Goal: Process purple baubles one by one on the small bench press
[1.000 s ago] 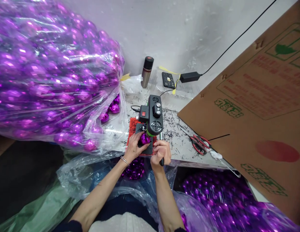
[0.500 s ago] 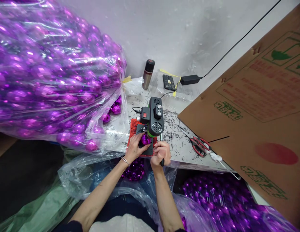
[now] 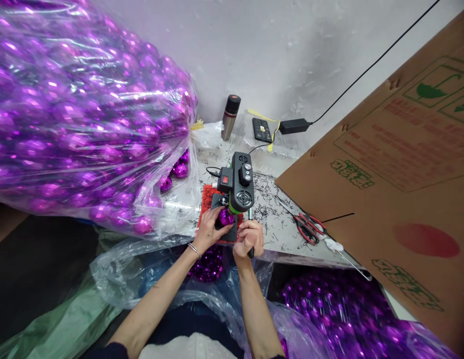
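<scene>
A small black bench drill press (image 3: 242, 182) with a red switch stands on a red mat (image 3: 207, 198). Beneath its head, my left hand (image 3: 210, 227) grips a shiny purple faceted ball (image 3: 226, 217) between thumb and fingers, over the dark base. My right hand (image 3: 249, 239) is wrapped round the machine's lever (image 3: 250, 252), just right of the ball. What touches the ball from above is hidden by the machine's head. More purple balls (image 3: 207, 264) lie in clear plastic at my lap, below the table edge.
A big clear bag of purple balls (image 3: 67, 124) fills the left. Behind the machine are a thermos (image 3: 231, 117), a phone (image 3: 261, 129) and a power adapter (image 3: 294, 125). Red-handled scissors (image 3: 309, 228) lie beside a cardboard box (image 3: 403, 199). Dark shavings litter the white table (image 3: 271, 219).
The view has shifted very slightly. Both hands, the ball and the lever keep practically the same positions.
</scene>
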A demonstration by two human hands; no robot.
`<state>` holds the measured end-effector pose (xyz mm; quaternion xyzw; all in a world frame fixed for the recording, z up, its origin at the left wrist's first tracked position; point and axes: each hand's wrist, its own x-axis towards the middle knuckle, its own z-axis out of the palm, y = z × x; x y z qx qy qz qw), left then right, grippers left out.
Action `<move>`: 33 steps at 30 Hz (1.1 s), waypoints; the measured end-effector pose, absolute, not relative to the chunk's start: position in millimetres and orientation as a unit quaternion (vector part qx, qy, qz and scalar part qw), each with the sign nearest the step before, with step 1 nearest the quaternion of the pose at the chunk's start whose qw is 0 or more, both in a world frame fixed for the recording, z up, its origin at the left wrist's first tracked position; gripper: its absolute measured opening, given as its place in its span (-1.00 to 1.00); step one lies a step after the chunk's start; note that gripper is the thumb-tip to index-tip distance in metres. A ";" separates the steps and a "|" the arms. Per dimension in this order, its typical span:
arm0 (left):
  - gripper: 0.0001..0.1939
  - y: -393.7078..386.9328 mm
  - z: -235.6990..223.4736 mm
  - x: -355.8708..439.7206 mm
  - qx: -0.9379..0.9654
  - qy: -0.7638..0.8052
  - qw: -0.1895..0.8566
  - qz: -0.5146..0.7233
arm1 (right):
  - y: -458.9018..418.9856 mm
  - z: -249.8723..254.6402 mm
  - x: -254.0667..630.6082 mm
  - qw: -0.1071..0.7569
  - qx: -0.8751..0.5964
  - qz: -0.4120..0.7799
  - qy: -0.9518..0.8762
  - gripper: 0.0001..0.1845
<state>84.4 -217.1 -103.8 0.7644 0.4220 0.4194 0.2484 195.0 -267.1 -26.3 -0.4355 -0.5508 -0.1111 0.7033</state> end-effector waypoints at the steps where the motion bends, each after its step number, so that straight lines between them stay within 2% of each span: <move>1: -0.44 -217.3 -104.3 84.6 0.764 0.424 0.248 0.419 | -266.7 -28.1 194.9 0.709 -0.432 -0.110 -0.547 -0.59; 8: -0.43 -215.7 -105.3 86.6 0.763 0.421 0.244 0.426 | -265.6 -37.1 191.3 0.700 -0.446 -0.134 -0.541 -0.55; 12: -0.43 -216.0 -101.5 85.6 0.760 0.423 0.263 0.418 | -271.1 -9.1 191.8 0.710 -0.476 -0.085 -0.511 -0.55; 16: -0.45 -237.5 -101.0 70.7 0.772 0.401 0.270 0.414 | -278.6 25.9 195.3 0.675 -0.519 -0.052 -0.522 -0.57; 20: -0.29 -248.5 -96.8 46.2 0.782 0.388 0.262 0.412 | -281.5 27.3 194.0 0.673 -0.520 -0.048 -0.524 -0.55; 22: -0.33 -227.3 -86.7 37.1 0.756 0.430 0.243 0.430 | -280.6 19.6 192.1 0.681 -0.508 -0.052 -0.525 -0.55; 24: -0.50 -187.7 -70.1 31.0 0.717 0.496 0.199 0.448 | -278.7 13.3 191.1 0.692 -0.492 -0.061 -0.526 -0.56; 26: -0.57 -140.9 -50.0 26.7 0.688 0.568 0.148 0.426 | -277.0 10.8 191.4 0.693 -0.482 -0.066 -0.532 -0.57; 29: -0.52 -85.5 -23.7 22.6 0.637 0.688 0.136 0.320 | -276.4 10.5 192.7 0.686 -0.478 -0.072 -0.543 -0.57; 33: -0.51 -57.5 -9.1 21.8 0.605 0.739 0.174 0.240 | -278.4 7.1 193.1 0.682 -0.488 -0.071 -0.540 -0.56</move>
